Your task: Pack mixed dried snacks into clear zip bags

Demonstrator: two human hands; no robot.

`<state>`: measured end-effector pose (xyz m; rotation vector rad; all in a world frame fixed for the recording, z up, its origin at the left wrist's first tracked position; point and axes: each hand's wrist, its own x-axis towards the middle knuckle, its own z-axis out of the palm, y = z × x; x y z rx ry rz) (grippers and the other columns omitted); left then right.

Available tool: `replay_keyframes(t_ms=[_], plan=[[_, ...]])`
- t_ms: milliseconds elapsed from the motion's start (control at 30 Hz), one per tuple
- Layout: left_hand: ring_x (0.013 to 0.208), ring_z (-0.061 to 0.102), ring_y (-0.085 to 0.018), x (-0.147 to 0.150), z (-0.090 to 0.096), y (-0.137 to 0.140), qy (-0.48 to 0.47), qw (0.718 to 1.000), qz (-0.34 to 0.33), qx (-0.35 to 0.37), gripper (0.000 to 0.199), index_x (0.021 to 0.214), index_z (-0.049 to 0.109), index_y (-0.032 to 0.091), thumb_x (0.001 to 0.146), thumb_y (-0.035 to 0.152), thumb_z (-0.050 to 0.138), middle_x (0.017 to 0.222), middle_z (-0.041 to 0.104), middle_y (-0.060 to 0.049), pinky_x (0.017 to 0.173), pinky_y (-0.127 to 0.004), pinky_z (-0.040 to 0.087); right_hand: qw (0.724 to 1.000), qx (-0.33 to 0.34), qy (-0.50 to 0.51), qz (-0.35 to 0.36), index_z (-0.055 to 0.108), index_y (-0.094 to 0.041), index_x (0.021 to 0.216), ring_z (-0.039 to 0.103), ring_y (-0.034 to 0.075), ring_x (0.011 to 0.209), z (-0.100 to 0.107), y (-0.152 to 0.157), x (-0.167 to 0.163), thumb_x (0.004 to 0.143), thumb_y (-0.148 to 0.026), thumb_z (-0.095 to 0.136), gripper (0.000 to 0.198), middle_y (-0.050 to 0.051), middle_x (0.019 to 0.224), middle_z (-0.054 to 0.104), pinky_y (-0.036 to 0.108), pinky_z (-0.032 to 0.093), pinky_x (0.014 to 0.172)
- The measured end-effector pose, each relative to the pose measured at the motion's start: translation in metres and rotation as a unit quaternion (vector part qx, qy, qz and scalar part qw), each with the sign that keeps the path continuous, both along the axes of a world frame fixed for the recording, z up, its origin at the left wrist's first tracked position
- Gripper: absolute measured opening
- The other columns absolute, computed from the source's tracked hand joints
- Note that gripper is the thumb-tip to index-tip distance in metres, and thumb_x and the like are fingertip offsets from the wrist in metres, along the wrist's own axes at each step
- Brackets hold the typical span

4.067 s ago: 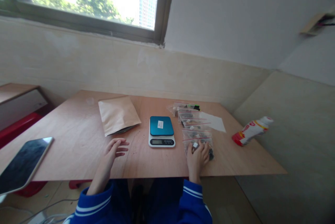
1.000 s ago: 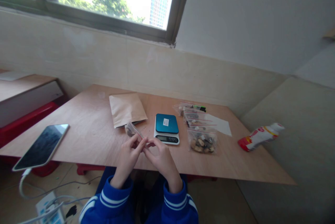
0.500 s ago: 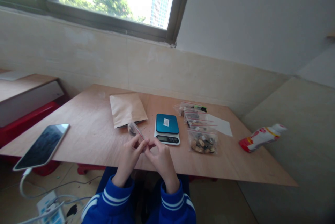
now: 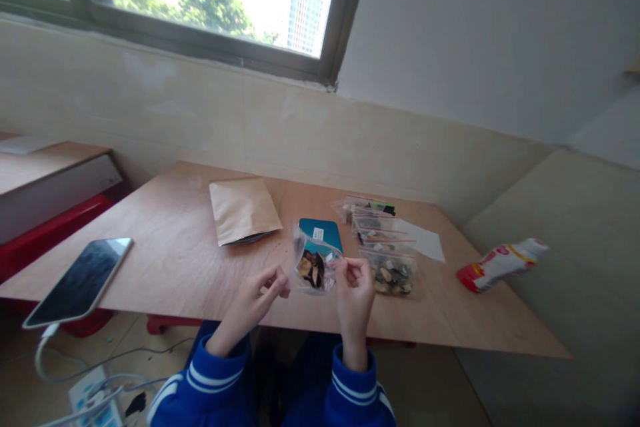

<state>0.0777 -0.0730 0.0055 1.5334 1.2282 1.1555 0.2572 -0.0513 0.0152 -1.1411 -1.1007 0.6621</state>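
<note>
A clear zip-lock bag with dried brown and dark slices in it hangs from the pinched fingers of my right hand. The bag covers the lower part of the kitchen scale, whose blue top plate still shows. Left of the bag, apart from it, my left hand is closed with its fingers curled and nothing visible in them. Just right of my right hand, another zip-lock bag of dried slices lies on the table.
A brown kraft paper bag lies left of the scale. More zip-lock bags and a white paper sheet are at the back right. A red-and-white bottle lies at the right, a tablet with a cable at the left edge.
My hands have come apart. The right hand has moved right with the zip-lock bag, which now hangs in front of the scale; the left hand has let go of it.
</note>
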Motion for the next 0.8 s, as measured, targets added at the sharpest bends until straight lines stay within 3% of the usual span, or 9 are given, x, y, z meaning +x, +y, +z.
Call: replay_keyframes(t_ms=[67, 133, 200, 300, 367, 500, 600, 800], plan=[[0.072, 0.058, -0.017, 0.003, -0.012, 0.006, -0.059, 0.998, 0.032, 0.005, 0.048, 0.072, 0.061, 0.018, 0.087, 0.058, 0.04, 0.073, 0.062, -0.004, 0.066, -0.028, 0.046, 1.0, -0.002, 0.017, 0.022, 0.05, -0.02, 0.079, 0.063, 0.014, 0.056, 0.006, -0.002, -0.001, 0.084, -0.04, 0.059, 0.022, 0.002, 0.071, 0.068, 0.026, 0.052, 0.058], [0.086, 0.061, -0.02, 0.007, -0.023, 0.012, -0.114, 0.991, 0.063, -0.034, 0.043, 0.09, 0.065, 0.019, 0.083, 0.058, 0.047, 0.091, 0.066, -0.007, 0.074, -0.031, 0.05, 0.998, -0.012, 0.034, 0.051, 0.05, -0.02, 0.078, 0.062, 0.013, 0.053, 0.008, -0.002, -0.001, 0.083, -0.043, 0.059, 0.026, 0.002, 0.071, 0.068, 0.025, 0.051, 0.054], [0.101, 0.061, -0.023, 0.011, -0.031, 0.015, -0.171, 0.979, 0.055, -0.094, 0.045, 0.103, 0.065, 0.021, 0.078, 0.058, 0.057, 0.109, 0.065, -0.009, 0.082, -0.034, 0.051, 0.994, -0.036, 0.052, 0.091, 0.05, -0.02, 0.078, 0.061, 0.013, 0.051, 0.007, -0.001, 0.0, 0.083, -0.046, 0.06, 0.029, 0.002, 0.071, 0.069, 0.024, 0.05, 0.05], [0.116, 0.056, -0.027, 0.019, -0.036, 0.016, -0.28, 0.949, 0.009, -0.144, 0.056, 0.119, 0.06, 0.021, 0.078, 0.06, 0.056, 0.128, 0.058, -0.011, 0.091, -0.039, 0.049, 0.984, -0.082, 0.051, 0.151, 0.052, -0.02, 0.082, 0.062, 0.014, 0.052, 0.001, 0.001, 0.0, 0.083, -0.048, 0.058, 0.029, 0.003, 0.072, 0.069, 0.026, 0.05, 0.051], [0.119, 0.054, -0.027, 0.024, -0.035, 0.015, -0.326, 0.932, 0.015, -0.158, 0.06, 0.123, 0.057, 0.02, 0.079, 0.061, 0.054, 0.13, 0.057, -0.012, 0.095, -0.041, 0.047, 0.988, -0.075, 0.019, 0.13, 0.053, -0.019, 0.09, 0.064, 0.016, 0.063, -0.001, 0.001, -0.001, 0.082, -0.044, 0.059, 0.027, 0.006, 0.083, 0.068, 0.028, 0.053, 0.058], [0.124, 0.051, -0.028, 0.028, -0.033, 0.014, -0.308, 0.932, 0.128, -0.142, 0.058, 0.116, 0.061, 0.018, 0.076, 0.06, 0.059, 0.129, 0.059, -0.012, 0.103, -0.044, 0.041, 0.994, 0.016, -0.108, 0.0, 0.055, -0.02, 0.097, 0.061, 0.017, 0.082, 0.004, -0.005, -0.012, 0.081, -0.03, 0.061, 0.02, 0.007, 0.098, 0.061, 0.031, 0.052, 0.072], [0.124, 0.051, -0.024, 0.026, -0.034, 0.014, -0.264, 0.948, 0.15, -0.099, 0.051, 0.112, 0.062, 0.02, 0.079, 0.059, 0.056, 0.126, 0.061, -0.009, 0.108, -0.039, 0.036, 0.987, 0.028, -0.142, 0.066, 0.056, -0.02, 0.09, 0.061, 0.016, 0.078, 0.008, -0.009, -0.024, 0.083, -0.025, 0.056, 0.008, 0.005, 0.088, 0.061, 0.03, 0.052, 0.073], [0.111, 0.058, -0.021, 0.02, -0.039, 0.012, -0.206, 0.96, 0.186, -0.034, 0.05, 0.108, 0.058, 0.021, 0.083, 0.063, 0.046, 0.111, 0.066, -0.007, 0.099, -0.035, 0.044, 0.979, -0.075, -0.09, 0.167, 0.056, -0.019, 0.094, 0.065, 0.021, 0.086, -0.004, -0.003, -0.037, 0.076, -0.033, 0.064, 0.024, 0.007, 0.095, 0.065, 0.033, 0.054, 0.076]])
